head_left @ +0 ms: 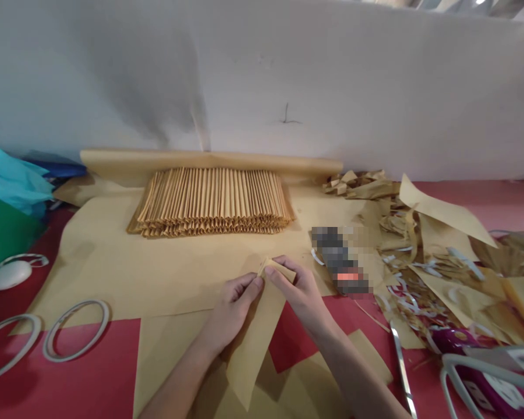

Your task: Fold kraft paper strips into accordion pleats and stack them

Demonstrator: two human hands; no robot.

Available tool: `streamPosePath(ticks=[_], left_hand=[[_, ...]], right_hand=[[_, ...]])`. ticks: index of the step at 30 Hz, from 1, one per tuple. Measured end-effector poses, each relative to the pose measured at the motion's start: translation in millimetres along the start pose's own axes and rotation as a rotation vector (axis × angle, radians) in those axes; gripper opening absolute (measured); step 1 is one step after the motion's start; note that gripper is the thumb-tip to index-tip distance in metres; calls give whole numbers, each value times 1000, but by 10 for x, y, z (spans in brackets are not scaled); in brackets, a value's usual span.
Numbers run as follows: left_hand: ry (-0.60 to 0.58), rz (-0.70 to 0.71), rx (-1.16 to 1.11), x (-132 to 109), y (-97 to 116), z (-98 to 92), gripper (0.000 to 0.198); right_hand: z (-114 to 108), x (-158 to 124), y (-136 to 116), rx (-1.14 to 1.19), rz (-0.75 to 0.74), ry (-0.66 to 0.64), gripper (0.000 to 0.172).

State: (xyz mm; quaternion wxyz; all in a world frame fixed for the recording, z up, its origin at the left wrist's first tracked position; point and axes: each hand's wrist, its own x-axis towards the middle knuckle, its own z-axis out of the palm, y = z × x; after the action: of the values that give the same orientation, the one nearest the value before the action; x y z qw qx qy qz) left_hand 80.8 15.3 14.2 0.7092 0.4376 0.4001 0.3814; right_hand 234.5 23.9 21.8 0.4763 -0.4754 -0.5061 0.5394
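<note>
My left hand [233, 305] and my right hand [299, 291] both pinch the top end of a long strip of brown paper [253, 343], which is folded over at that end and hangs down toward me. Both hands are closed on it, thumbs and fingertips close together. Behind them on a large brown paper sheet [113, 262] lies a row of several folded, pleated brown paper pieces [212, 201].
A brown paper roll [209, 160] lies along the white wall. Paper scraps and offcuts [441, 256] pile up at right, with scissors [404, 372] and a blurred object [340, 259]. Two white rings [76, 329] and a white oval object [9, 274] sit at left on the red table.
</note>
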Motion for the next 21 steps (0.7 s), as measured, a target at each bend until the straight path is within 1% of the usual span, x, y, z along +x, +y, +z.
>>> streamPosePath(ticks=[2, 3, 4, 5, 8, 9, 10, 11, 12, 14, 17, 21], left_hand=[[19, -4, 15, 11, -20, -9, 46], [32, -5, 24, 16, -30, -15, 45], [45, -2, 35, 20, -38, -22, 44], [58, 3, 46, 24, -44, -29, 42], [69, 24, 82, 24, -47, -45, 42], [66, 23, 89, 22, -44, -46, 43], [60, 18, 93, 19, -40, -45, 43], [52, 9, 90, 16, -36, -44, 43], [45, -1, 81, 14, -33, -41, 43], [39, -16, 62, 13, -35, -38, 42], [54, -15, 63, 23, -54, -41, 42], [64, -15, 53, 33, -71, -47, 42]], right_hand=[[-59, 18, -35, -118, -57, -2, 28], [-124, 33, -56, -201, -89, 14, 28], [-217, 51, -78, -300, -131, 59, 27], [-338, 72, -96, -431, -163, 127, 27], [-814, 131, -102, -856, -301, 441, 30], [-978, 143, -82, -982, -315, 528, 32], [-1125, 151, -53, -1076, -297, 574, 36], [-1247, 153, -16, -1134, -269, 583, 39], [-1339, 151, 24, -1173, -225, 562, 42], [-1428, 140, 97, -1237, -129, 478, 46], [-1404, 126, 151, -1305, -12, 422, 48], [-1339, 132, 133, -1330, 35, 427, 49]])
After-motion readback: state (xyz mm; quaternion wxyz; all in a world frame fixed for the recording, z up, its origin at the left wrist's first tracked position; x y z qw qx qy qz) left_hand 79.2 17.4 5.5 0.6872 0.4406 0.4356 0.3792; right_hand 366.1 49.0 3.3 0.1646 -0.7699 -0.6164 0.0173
